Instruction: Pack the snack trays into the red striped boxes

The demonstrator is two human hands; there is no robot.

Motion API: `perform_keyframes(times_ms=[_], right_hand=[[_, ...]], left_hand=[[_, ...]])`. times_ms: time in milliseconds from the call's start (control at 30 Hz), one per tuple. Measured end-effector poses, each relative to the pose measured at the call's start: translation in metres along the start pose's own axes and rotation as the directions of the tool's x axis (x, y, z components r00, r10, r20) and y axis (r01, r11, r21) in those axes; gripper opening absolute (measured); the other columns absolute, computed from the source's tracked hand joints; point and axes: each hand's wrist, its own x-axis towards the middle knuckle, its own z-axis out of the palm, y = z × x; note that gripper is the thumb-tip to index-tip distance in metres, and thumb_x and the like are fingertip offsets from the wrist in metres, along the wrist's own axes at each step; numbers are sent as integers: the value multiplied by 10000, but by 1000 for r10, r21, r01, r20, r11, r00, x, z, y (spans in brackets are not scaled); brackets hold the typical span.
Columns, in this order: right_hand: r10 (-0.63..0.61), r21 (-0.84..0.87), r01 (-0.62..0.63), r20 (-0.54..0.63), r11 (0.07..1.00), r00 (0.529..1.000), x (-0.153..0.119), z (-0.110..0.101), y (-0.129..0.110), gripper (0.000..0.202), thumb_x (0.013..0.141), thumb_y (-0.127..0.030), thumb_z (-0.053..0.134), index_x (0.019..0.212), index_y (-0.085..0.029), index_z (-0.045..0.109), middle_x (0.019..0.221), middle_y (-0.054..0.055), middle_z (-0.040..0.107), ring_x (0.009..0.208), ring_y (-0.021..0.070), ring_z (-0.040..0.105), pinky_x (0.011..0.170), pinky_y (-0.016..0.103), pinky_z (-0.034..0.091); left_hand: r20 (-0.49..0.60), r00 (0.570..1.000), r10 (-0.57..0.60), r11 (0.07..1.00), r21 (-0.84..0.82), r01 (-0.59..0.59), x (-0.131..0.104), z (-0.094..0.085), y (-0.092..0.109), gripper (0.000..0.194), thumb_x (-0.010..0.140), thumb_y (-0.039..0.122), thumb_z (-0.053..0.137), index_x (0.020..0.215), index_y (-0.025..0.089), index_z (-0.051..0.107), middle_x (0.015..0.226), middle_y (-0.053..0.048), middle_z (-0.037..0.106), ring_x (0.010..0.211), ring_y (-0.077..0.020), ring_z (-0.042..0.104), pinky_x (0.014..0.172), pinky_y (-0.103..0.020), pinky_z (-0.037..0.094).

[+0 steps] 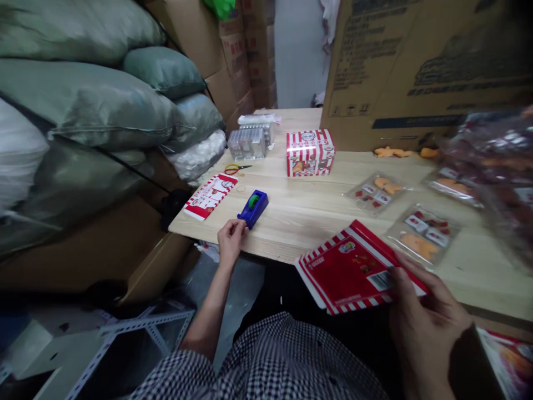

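Observation:
A blue tape dispenser (255, 210) with a green core stands near the table's front edge. My left hand (231, 240) is closed in a pinch at its near end, at the end of the tape; the clear strip itself is hard to make out. In my right hand (431, 319) is a red carton (347, 269) with white-striped edges and a barcode, tilted in front of the table edge. Thumb on top, fingers mostly hidden beneath it. Bagged sets of orange pieces and small cards, one bag (422, 236) close by, lie beyond that hand.
A striped box (310, 153) stands toward the back. Scissors (235, 169), a flat printed carton (211, 195) and clear plastic cases (247, 143) are at left. More bags (491, 166) pile up at right before a large cardboard box (400, 72). Stuffed sacks (95, 100) line the left.

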Motion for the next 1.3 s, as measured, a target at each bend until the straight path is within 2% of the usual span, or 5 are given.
perform_keyframes(times_ms=[300, 667, 933, 1167, 1300], right_hand=[[-461, -107, 516, 322, 850, 827, 1, 25, -2, 411, 909, -98, 634, 1234, -343, 690, 1298, 57, 676, 1166, 272, 662, 996, 503, 553], [-600, -33, 669, 412, 743, 686, 0, 14, 19, 543, 876, 33, 593, 1330, -261, 639, 1404, 89, 606, 1274, 302, 592, 1075, 570, 501], [-300, 48, 298, 232, 953, 925, 5, 10, -16, 244, 873, -102, 686, 1050, -251, 765, 1149, 70, 738, 1086, 240, 690, 935, 414, 570], [353, 386, -323, -8, 864, 936, 21, 11, 32, 268, 820, -347, 776, 1053, -230, 718, 1021, 42, 765, 863, 199, 729, 876, 424, 579], [358, 250, -371, 95, 895, 929, 24, 10, 81, 383, 776, -441, 768, 1068, -202, 701, 1105, 83, 749, 960, 234, 714, 917, 439, 552]], left_hand=[[530, 844, 82, 910, -385, 153, -120, 85, 135, 627, 812, 307, 769, 1397, 283, 545, 766, 21, 709, 629, -137, 672, 689, -295, 582], [709, 694, -124, 823, -317, 471, -121, 116, 98, 750, 779, 356, 800, 1391, 168, 409, 786, -34, 719, 581, -123, 645, 637, -263, 524], [424, 890, 169, 986, -78, -150, -101, 120, 93, 646, 627, 334, 901, 1195, 241, 607, 975, -15, 611, 877, -148, 577, 816, -267, 457], [871, 488, -63, 982, -33, 186, -74, 109, 64, 437, 830, 425, 710, 1198, 191, 672, 1069, -83, 737, 913, -231, 684, 801, -332, 527], [877, 474, -78, 995, 96, -12, -38, 108, 38, 454, 872, 476, 623, 1196, 172, 716, 1023, -69, 767, 928, -272, 694, 781, -325, 532]])
